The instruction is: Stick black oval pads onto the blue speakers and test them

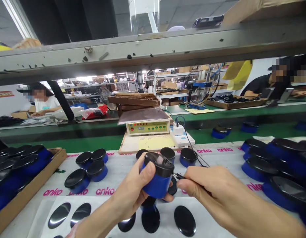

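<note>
The left hand [133,190] wraps round a blue cylinder [156,185] with a glossy black cap, holding it tilted above the table, thumb against its side. The right hand [212,188] pinches a small black plug [179,176] between thumb and finger, just beside the cap. A thin black cable [192,150] runs from near there towards a white plastic adapter [178,129] on the far side.

The table [113,168] is covered by a white sheet, with the word "anko" [52,192] repeated along it in pink. Flat, shiny black ovals [184,220] lie on a paler sheet at the near edge. More capped blue cylinders [97,165] stand in a small group left of the hands, others fill a cardboard tray [29,185] at the left, and a dense cluster [274,165] sits at the right. Further off, a beige control box [146,128] shows rows of green buttons and small red lights.
</note>
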`<state>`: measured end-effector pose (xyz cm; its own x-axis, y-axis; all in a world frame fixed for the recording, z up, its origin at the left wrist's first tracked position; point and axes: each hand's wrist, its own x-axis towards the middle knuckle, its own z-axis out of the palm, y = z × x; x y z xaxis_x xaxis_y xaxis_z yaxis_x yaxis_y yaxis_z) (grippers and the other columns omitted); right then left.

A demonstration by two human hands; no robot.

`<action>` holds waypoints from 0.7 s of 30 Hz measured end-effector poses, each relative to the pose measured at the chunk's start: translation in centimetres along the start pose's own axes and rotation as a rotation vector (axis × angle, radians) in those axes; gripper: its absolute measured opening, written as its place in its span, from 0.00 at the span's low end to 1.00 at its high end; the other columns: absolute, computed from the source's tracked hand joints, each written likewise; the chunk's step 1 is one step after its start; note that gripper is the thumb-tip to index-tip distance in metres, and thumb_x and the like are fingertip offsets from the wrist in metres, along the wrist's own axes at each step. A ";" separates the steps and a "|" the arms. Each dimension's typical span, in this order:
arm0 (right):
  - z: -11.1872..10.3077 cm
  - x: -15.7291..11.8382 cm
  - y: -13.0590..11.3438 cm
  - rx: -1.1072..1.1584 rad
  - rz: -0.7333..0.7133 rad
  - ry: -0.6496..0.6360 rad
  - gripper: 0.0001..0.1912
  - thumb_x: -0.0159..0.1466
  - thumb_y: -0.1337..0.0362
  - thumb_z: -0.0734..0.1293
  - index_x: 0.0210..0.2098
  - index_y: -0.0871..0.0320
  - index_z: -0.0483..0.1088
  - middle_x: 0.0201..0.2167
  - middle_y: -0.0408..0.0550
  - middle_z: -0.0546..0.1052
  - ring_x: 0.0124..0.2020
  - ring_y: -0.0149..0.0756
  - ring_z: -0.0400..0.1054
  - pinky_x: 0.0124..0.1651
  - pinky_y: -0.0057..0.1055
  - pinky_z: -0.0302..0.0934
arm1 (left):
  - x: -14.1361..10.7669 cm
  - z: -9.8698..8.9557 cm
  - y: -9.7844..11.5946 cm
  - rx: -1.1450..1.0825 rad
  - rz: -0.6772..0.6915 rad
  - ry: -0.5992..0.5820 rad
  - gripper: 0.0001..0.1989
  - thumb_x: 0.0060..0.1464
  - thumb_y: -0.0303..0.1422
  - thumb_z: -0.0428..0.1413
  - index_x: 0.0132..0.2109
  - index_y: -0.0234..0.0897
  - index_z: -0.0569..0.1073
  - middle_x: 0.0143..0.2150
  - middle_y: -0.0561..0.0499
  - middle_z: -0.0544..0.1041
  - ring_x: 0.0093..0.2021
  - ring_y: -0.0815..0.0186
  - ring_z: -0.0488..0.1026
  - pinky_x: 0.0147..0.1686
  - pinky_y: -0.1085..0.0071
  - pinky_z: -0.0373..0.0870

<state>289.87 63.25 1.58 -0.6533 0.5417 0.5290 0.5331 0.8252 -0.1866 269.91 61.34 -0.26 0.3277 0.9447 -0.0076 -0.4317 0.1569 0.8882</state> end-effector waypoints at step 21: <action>4.6 -1.9 2.1 0.317 -0.137 0.124 0.08 0.68 0.70 0.53 0.40 0.54 0.61 0.31 0.44 0.73 0.28 0.31 0.68 0.28 0.25 0.62 | -2.5 1.5 0.6 1.867 1.322 -0.085 0.18 0.54 0.17 0.51 0.47 0.39 0.72 0.34 0.53 0.75 0.43 0.67 0.76 0.64 0.57 0.59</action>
<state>289.75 64.67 -3.63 -0.6264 0.4150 0.6598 0.2396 0.9080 -0.3437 270.09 58.66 0.97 0.6595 0.2479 0.7097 0.6106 -0.7273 -0.3133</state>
